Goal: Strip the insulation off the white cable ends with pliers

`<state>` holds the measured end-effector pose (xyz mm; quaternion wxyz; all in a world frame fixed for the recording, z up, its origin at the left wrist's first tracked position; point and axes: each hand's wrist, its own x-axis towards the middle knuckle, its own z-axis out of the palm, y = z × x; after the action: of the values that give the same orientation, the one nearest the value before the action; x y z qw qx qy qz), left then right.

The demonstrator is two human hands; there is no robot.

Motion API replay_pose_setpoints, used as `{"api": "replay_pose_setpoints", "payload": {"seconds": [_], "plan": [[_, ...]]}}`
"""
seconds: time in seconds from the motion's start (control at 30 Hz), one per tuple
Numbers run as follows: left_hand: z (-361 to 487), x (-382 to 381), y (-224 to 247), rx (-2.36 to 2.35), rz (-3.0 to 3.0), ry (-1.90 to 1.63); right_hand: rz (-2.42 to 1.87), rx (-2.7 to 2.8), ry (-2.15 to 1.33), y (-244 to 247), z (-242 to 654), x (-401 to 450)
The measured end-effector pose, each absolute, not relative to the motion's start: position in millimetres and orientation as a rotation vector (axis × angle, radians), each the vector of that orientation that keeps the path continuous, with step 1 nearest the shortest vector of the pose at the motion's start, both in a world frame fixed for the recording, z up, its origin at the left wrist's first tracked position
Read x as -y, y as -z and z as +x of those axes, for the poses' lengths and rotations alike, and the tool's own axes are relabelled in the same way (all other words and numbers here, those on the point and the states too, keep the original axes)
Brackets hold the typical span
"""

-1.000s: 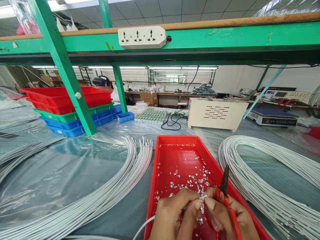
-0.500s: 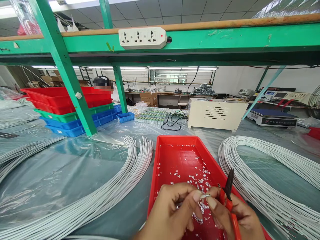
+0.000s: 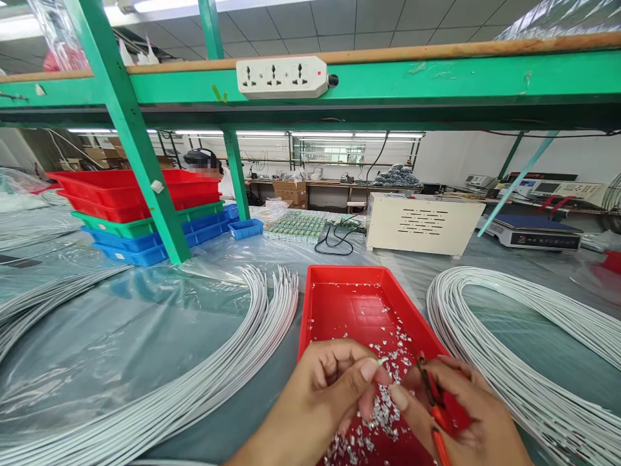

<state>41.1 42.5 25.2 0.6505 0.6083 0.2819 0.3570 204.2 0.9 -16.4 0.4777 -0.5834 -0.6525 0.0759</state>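
My left hand [image 3: 325,388] pinches the end of a thin white cable [image 3: 382,360] between thumb and forefinger, over a red tray [image 3: 349,304]. My right hand [image 3: 460,414] is closed around red-handled pliers [image 3: 434,408], its thumb tip close to the cable end. Several small silvery scraps [image 3: 383,414] lie scattered on the tray floor under both hands. The rest of the held cable is hidden behind my left hand.
Bundles of white cables curve on the plastic-covered table at left [image 3: 233,362] and right [image 3: 509,349]. Stacked red, green and blue trays [image 3: 121,213] stand behind a green post [image 3: 130,129]. A beige box [image 3: 422,223] sits behind the tray. A person [image 3: 204,162] sits far back.
The pliers have swung down from pointing upward to lying low in my right hand. Both hands have shifted slightly lower and apart, the cable end staying in my left fingers.
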Motion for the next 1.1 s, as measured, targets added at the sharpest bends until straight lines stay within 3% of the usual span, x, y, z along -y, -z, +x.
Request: {"api": "replay_pose_setpoints", "payload": {"seconds": [0.13, 0.4, 1.1], "plan": [[39.1, -43.2, -24.9, -0.639, 1.436, -0.844, -1.409, 1.891, 0.104, 19.4, 213.9, -3.8], [40.6, -42.0, -23.2, -0.613, 1.477, -0.809, -1.389, 1.938, 0.349, 14.4, 207.5, -5.6], [37.0, -41.9, -21.5, -0.598, 1.439, -0.755, -1.403, 1.960, 0.229, 13.0, 206.8, -1.4]]}}
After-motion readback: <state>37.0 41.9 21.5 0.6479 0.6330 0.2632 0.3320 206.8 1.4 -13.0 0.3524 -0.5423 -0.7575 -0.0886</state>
